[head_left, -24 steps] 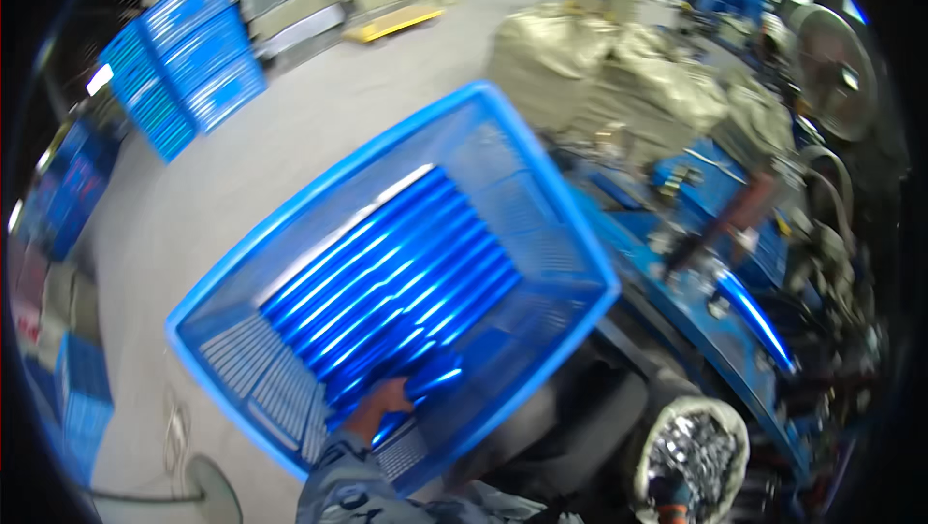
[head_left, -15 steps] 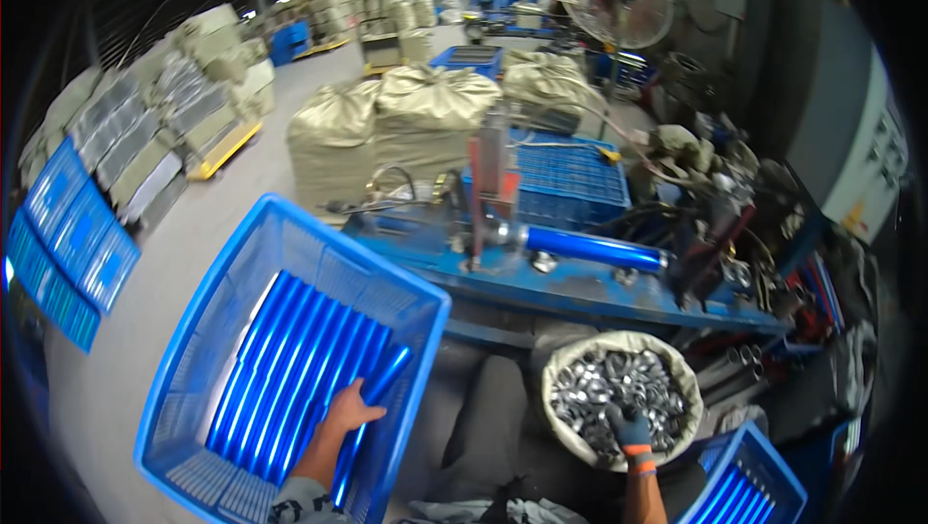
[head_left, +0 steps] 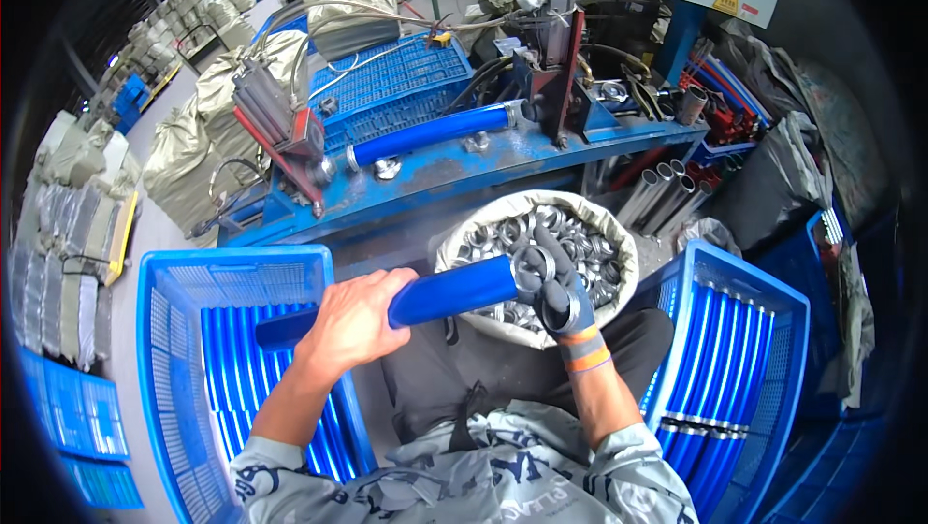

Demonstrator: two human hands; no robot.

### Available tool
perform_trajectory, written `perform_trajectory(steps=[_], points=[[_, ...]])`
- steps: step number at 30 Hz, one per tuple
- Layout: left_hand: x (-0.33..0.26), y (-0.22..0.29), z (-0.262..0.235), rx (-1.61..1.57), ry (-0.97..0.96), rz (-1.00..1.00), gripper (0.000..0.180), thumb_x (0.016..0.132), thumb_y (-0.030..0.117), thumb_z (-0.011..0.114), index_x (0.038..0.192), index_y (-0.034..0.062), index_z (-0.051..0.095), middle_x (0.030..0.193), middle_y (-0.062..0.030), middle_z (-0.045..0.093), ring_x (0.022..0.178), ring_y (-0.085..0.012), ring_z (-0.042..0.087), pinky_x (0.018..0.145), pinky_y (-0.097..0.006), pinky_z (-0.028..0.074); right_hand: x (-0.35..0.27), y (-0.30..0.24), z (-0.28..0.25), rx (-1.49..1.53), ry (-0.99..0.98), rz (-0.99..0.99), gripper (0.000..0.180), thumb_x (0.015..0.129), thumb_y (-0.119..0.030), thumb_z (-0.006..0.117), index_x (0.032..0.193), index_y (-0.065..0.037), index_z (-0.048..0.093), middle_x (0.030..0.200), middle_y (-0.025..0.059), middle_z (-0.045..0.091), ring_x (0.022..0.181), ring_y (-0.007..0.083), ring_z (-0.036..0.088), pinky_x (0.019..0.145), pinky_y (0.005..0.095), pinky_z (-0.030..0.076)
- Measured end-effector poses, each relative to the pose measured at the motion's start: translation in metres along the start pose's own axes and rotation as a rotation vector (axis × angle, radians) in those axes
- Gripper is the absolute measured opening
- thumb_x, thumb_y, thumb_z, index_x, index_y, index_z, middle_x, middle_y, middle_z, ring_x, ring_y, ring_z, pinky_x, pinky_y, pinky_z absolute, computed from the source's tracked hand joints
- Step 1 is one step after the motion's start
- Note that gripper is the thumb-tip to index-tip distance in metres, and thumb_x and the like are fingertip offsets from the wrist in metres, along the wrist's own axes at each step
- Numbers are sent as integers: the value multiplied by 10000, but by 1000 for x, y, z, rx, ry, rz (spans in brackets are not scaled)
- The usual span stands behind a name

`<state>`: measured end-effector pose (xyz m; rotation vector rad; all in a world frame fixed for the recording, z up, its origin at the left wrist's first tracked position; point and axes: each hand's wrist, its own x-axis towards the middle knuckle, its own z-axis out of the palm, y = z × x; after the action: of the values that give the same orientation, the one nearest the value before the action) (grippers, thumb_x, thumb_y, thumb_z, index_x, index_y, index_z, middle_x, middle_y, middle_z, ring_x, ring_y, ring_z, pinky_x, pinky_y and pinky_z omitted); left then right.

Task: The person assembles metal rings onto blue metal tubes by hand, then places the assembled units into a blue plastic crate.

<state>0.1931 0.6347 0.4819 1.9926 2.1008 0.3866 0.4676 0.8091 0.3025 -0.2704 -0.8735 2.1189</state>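
Left grip (head_left: 353, 316): I see it wrapped shut around the blue tube (head_left: 425, 300), near centre, above my lap.
Right grip (head_left: 551, 277): gloved, pinching a metal ring (head_left: 530, 268) at the tube's right end.
Sack of rings (head_left: 464, 234): just beyond.
Step, I judge: fitting ring onto tube.
Next: line up squarely, push on.

The scene is viewed from one head-worn fisheye camera, aimed steeply down and toward twelve o'clock; the lap is seen close, at six o'clock, under it.
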Motion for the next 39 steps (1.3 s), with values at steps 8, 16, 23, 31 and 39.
perform_trajectory(steps=[8, 16, 23, 31, 39], points=[[-8, -5, -2, 21, -8, -5, 547, 823, 196, 825, 1358, 152, 722, 1100, -159, 786, 1062, -442, 770, 906, -560, 613, -1, -10, 18, -208, -72, -87, 1182, 827, -276, 1068, 1768, 38, 425, 1677, 209, 632, 1508, 311, 649, 1297, 457, 494], [-12, -5, -6, -72, 44, -21, 535, 815, 199, 830, 1339, 159, 731, 1120, -151, 786, 1062, -439, 771, 901, -561, 611, -9, -36, 18, -487, -52, -34, 1073, 809, -69, 1024, 1726, 73, 485, 1613, 191, 677, 1470, 270, 660, 1286, 445, 497], [-6, 1, -5, 27, 11, -2, 554, 801, 190, 835, 1345, 168, 733, 1124, -148, 790, 1066, -434, 775, 909, -554, 614, -10, -28, 23, -326, -152, -70, 1274, 799, -113, 1070, 1808, 42, 308, 1632, 218, 641, 1484, 320, 654, 1278, 460, 510], [-8, -2, 6, 56, -6, 19, 569, 796, 180, 839, 1355, 155, 732, 1098, -146, 786, 1064, -428, 780, 935, -549, 608, -18, -21, 17, -351, -112, -46, 1014, 870, -162, 1031, 1717, 39, 512, 1647, 210, 646, 1484, 292, 658, 1247, 434, 527], [-4, -7, 19, 64, 42, 31, 601, 742, 144, 855, 1333, 134, 748, 1089, -132, 798, 1045, -404, 782, 903, -524, 624, -19, -29, 17, -645, -110, -85, 888, 912, -191, 992, 1663, 59, 590, 1626, 168, 664, 1488, 281, 648, 1280, 431, 482]])
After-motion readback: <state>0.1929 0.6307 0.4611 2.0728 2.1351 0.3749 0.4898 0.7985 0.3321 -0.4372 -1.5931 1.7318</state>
